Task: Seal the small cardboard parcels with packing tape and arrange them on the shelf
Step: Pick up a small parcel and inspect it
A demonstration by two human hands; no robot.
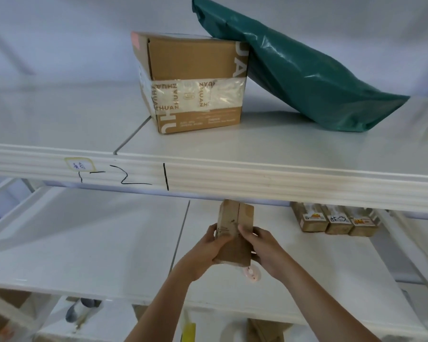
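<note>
Here, a white metal shelf unit [257, 178] fills the view, seen from just in front and slightly above its middle level. The front rail of the upper shelf runs across the middle of the view, with handwritten black marks and a small label stuck on it. On the upper shelf, right of centre, a long dark green plastic mailing bag [307, 70] leans at a slant, its upper end resting on the top of a large cardboard box [195, 82]. That box stands upright and is wrapped with a wide band of pale printed tape. Below the rail lies the lower shelf [84, 243], a broad white surface. At its far right, three small cardboard parcels [336, 220] stand side by side, touching, each with a label on its facing end. In the centre, two bare forearms reach in from the bottom edge and hold a small cardboard parcel [235, 233] above the lower shelf, its long side running away from the viewer and its far end just under the rail. The left hand [208, 248] grips the parcel's left side, fingers curled around the edge. The right hand [262, 245] grips the right side, with its thumb lying across the top face. Just below the near end of the parcel, a roll of clear packing tape [251, 272] with a pinkish core peeks out; whether it rests on the shelf or hangs from the right hand cannot be told.
</note>
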